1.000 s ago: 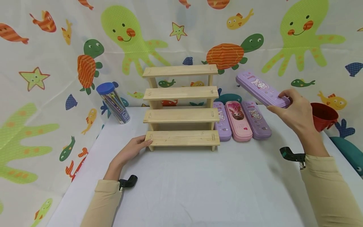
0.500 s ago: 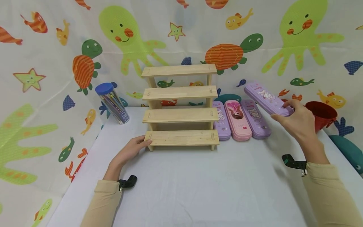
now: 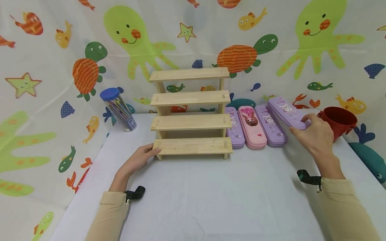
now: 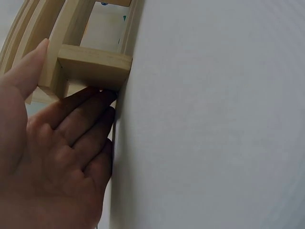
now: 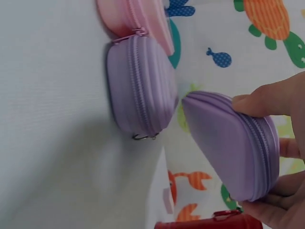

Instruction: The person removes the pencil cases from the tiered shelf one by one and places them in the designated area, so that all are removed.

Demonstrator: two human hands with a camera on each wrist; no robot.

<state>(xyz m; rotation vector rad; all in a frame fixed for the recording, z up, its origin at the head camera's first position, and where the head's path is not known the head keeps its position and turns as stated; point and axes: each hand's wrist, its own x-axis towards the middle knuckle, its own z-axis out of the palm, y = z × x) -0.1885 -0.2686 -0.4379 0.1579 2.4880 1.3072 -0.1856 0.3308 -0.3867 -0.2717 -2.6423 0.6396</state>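
Note:
A stepped wooden display shelf (image 3: 193,147) stands mid-table. My left hand (image 3: 139,160) holds the left end of its lowest board. In the left wrist view the thumb (image 4: 40,59) lies against the board's edge and the other fingers reach under its end. On the right, my right hand (image 3: 316,137) grips the near end of a purple zippered pencil case (image 3: 287,112), tilted and held above the table. Beside the shelf lie a purple pencil case (image 3: 236,134), a pink one (image 3: 253,132) with a doll picture, and another purple one (image 3: 271,130), side by side.
A red bucket (image 3: 339,120) stands right behind my right hand. At the back left is a clear tube of pencils (image 3: 119,108) with a blue lid. A patterned sea-animal cloth (image 3: 211,33) hangs behind the white table (image 3: 211,197).
My right hand has lowered the purple pencil case and brought it beside the row, its far end moving to the right. The left hand stays on the shelf; the head view shifts slightly.

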